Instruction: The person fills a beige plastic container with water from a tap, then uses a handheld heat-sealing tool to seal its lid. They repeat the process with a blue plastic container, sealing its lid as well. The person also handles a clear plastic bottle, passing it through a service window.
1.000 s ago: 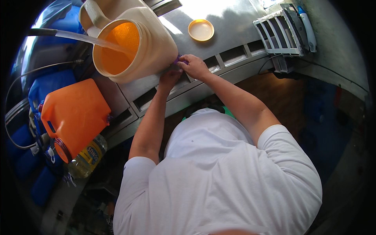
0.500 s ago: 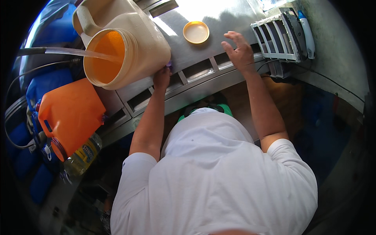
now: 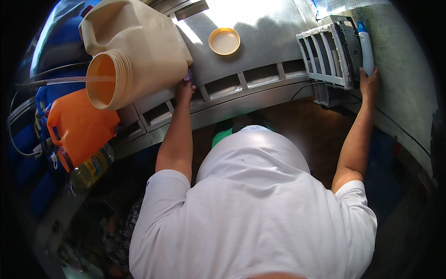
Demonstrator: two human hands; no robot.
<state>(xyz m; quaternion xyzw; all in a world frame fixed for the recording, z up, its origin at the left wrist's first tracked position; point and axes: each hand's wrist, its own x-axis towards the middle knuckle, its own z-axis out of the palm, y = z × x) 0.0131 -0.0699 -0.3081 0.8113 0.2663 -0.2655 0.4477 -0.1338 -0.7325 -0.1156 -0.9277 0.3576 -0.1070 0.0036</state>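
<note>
1 beige jug [image 3: 151,53] | left hand [image 3: 184,93] at 1 purple fitting [image 3: 187,75], grip unclear | right hand [image 3: 369,83] gripping 1 tube [image 3: 366,52]

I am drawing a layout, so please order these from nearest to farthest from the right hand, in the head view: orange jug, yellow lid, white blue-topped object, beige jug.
1. White blue-topped object: far right, at the right hand.
2. Yellow lid: left of that hand, on the metal counter.
3. Beige jug: farther left.
4. Orange jug: far left, lower.
</note>
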